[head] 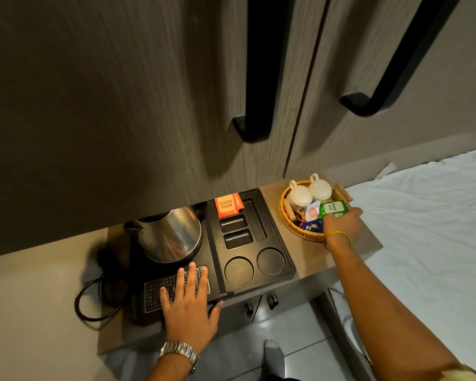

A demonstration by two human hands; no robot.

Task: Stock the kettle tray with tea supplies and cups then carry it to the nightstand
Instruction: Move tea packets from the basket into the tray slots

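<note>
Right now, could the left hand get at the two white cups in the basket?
Probably not easily. The left hand lies flat on the tray's grille, and the white cups sit at the basket's far side, with the right hand across the near rim holding a green packet.

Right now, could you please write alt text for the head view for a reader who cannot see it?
A person's right hand lifts green tea sachets from a wicker basket holding two white cups, while the left hand rests flat on the perforated grille of a black kettle tray. The tray holds a steel kettle and orange Classic Assam sachets.
</note>
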